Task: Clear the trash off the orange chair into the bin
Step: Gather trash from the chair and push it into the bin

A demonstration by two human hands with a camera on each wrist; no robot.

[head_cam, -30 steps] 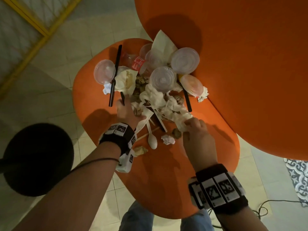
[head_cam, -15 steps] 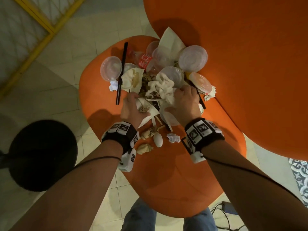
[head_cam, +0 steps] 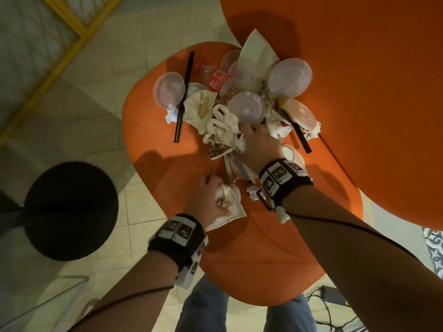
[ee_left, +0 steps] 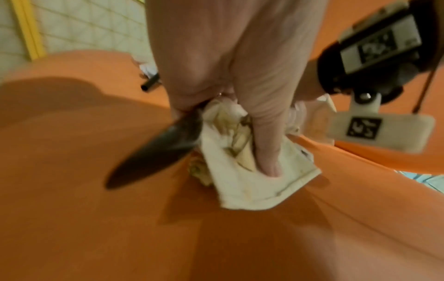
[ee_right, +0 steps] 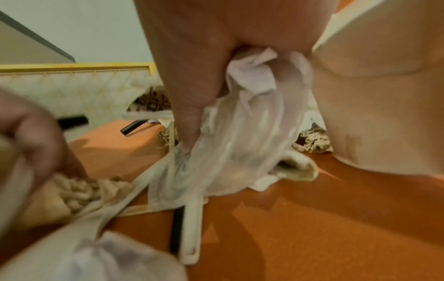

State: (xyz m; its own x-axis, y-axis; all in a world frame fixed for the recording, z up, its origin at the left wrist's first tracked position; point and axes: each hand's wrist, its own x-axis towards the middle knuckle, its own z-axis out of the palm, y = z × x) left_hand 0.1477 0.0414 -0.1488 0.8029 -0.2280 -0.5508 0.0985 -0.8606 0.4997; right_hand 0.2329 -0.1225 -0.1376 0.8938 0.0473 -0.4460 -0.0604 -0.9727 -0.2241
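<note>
trash (head_cam: 242,109) — clear round plastic lids, crumpled white napkins, a squashed clear bottle with a red label (head_cam: 217,80) and long black straws — lies heaped on the back half of the orange upholstered chair seat (head_cam: 251,259), against the backrest. the left hand (head_cam: 211,200), nearer the seat's front edge than the heap, has its fingers curled tight round a stained cream paper napkin (ee_left: 252,171) with a dark pointed utensil (ee_left: 156,150) sticking out of the fist. the right hand (head_cam: 259,147), at the front of the heap, pinches a crumpled clear plastic wrapper (ee_right: 240,144) and white tissue between thumb and fingers. the round black bin (head_cam: 69,209) stands on the floor beside the seat's left edge.

to do this well, i would close each fist fully before lifting, so that loose scraps do not drop back onto the seat. the utensil looks likely to slip — tuck it in. carry the left handful low over the seat's left edge and let go only once above the bin's mouth, then follow with the right
</note>
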